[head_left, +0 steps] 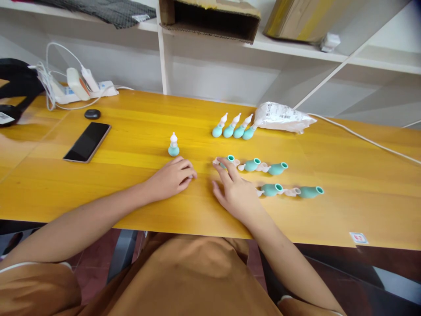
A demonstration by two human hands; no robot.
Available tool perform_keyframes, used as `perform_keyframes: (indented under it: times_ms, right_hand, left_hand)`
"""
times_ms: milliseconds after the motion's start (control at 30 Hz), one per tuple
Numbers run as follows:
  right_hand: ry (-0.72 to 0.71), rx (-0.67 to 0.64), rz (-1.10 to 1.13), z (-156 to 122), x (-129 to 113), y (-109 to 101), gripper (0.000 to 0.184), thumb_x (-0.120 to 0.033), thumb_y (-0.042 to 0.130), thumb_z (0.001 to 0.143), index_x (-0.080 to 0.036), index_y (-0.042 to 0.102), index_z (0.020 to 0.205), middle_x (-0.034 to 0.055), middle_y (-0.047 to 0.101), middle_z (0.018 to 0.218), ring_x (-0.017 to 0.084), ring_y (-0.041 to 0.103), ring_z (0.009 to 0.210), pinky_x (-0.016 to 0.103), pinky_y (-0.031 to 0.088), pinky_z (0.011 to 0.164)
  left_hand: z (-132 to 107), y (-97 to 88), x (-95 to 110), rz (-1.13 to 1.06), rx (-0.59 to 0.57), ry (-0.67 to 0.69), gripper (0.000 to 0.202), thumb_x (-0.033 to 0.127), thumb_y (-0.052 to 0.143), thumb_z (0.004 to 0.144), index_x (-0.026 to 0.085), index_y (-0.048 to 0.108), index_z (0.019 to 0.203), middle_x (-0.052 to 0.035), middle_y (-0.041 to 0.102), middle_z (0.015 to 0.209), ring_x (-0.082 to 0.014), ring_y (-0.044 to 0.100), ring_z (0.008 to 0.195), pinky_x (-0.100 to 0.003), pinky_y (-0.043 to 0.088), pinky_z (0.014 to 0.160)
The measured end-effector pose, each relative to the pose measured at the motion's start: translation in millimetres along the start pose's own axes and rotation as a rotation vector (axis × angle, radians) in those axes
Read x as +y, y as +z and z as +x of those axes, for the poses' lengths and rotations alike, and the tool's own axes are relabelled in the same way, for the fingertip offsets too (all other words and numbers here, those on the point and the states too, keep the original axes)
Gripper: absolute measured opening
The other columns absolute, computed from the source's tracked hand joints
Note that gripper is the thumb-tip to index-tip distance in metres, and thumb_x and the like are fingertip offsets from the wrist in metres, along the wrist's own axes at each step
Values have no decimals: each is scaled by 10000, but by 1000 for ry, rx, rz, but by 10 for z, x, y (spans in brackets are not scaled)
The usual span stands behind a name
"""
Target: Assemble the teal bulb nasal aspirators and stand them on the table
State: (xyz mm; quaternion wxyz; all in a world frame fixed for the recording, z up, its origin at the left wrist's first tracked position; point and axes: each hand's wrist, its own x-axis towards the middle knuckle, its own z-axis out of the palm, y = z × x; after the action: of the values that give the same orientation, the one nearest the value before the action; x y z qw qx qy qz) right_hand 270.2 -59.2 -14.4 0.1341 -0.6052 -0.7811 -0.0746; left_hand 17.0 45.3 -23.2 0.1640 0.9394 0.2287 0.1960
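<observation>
My left hand (174, 179) rests on the table with its fingers curled in. Whatever its fingertips may hold is hidden. An assembled teal nasal aspirator (173, 145) with a translucent tip stands just beyond it. My right hand (237, 189) is open, thumb and fingers apart, over the left end of the loose parts. Its fingertips reach a small translucent nozzle (215, 161) and partly cover a teal bulb (230, 158). Along two rows to the right lie more open-mouthed bulbs, among them one teal bulb (278, 168) and another (312, 192), with translucent pieces between them.
Several assembled aspirators (228, 131) stand at the back beside a white plastic package (283, 117). A phone (87, 142), a black case (92, 114) and a power strip (105, 89) with cables are on the left. A white cable (362, 137) crosses the right; cardboard boxes (210, 22) sit on the shelf.
</observation>
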Motion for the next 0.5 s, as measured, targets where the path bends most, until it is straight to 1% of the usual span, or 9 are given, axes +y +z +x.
perform_keyframes:
  times_ms: [100,233,367,500]
  right_hand:
    - [4,-4,-15,-1,-4,6,551,-332,517,1117,-118,529,1624,244,523,1717,333,805,1059,380,634,602]
    - [-9,-8,-26,-7,-8,13,551,-329,507,1120,-97,533,1619,234,544,1706,313,813,997,388,641,625]
    - [1,4,-22,-6,-6,16,552,-337,495,1121,-107,529,1622,235,538,1713,333,812,1058,384,639,614]
    - [10,-8,-17,0,6,18,577,-334,491,1115,-113,502,1647,244,519,1727,343,813,1047,411,660,655]
  left_hand:
    - [4,-4,10,2,-2,-3,210,135,578,1062,198,761,1144,-98,724,1182,-266,626,1121,-435,527,1051]
    - [5,0,17,-13,-4,-9,199,131,590,1052,197,755,1143,-98,721,1182,-269,628,1129,-434,525,1056]
    - [-1,5,13,-10,-6,-12,191,133,590,1054,193,747,1144,-95,720,1180,-267,625,1127,-433,523,1057]
    - [-1,6,17,-3,-6,-9,187,126,594,1046,192,741,1140,-94,721,1183,-266,625,1124,-435,521,1062]
